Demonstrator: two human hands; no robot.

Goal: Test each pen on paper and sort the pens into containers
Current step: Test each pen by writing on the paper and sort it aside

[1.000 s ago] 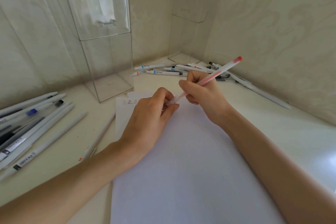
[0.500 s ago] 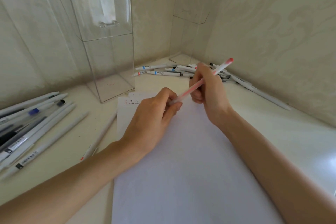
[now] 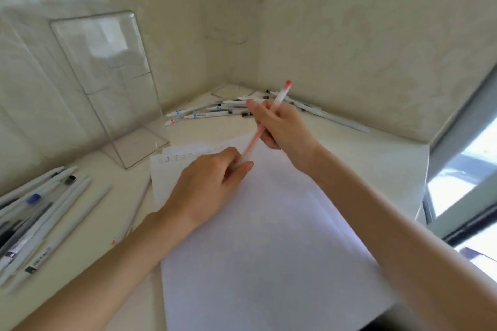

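Over the last second I have tipped the red-ended pen (image 3: pixel 254 140) up steeper, so its red end now points toward the far corner, and my view has swung right to take in a window edge. My grip is the same as before: my right hand (image 3: pixel 282 126) is curled round the middle of the barrel, and my left hand (image 3: pixel 212 183) pinches the lower end between thumb and fingertips, just above the paper (image 3: pixel 269 250). The pen is held in the air between both hands, not touching the sheet. I cannot tell whether a cap is coming off or going on, since my fingers hide that end. Red test marks (image 3: pixel 172 160) already sit along the far left edge of the sheet, so I judge this pen is either about to be tried or has just been tried. It must then go into the clear container (image 3: pixel 113 83) at far left or the second clear container (image 3: pixel 231 21) in the far corner. More pens lie in a heap (image 3: pixel 209 113) near that corner and in a row (image 3: pixel 40 209) at my left.
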